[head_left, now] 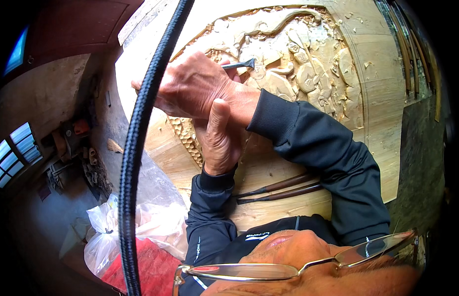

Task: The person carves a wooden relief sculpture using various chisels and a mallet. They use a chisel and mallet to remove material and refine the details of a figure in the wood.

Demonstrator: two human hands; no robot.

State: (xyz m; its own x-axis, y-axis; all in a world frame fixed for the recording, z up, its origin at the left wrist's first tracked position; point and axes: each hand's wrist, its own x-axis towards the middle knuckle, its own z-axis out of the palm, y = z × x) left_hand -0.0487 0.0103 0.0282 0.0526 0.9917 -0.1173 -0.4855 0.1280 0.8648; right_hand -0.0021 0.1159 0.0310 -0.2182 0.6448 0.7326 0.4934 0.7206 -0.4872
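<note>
My right hand (197,84) is closed on a narrow metal chisel (239,64), its flat tip over carved figures near the middle of a pale wooden relief panel (380,167). My left hand (220,140) is under and against my right wrist, its thumb raised along it; its other fingers are hidden. The relief (306,76) has curved, rounded shapes with wood chips around them, and a honeycomb-textured strip (187,140) at its left. Two dark-handled gouges (283,190) lie on the wood below my hands.
A braided black cable (128,197) crosses the view at left. A clear plastic bag (103,229) and red cloth (140,274) are at lower left. Long tools (407,59) line the upper right. A cluttered floor area (66,153) and window (15,150) are beyond the panel's left.
</note>
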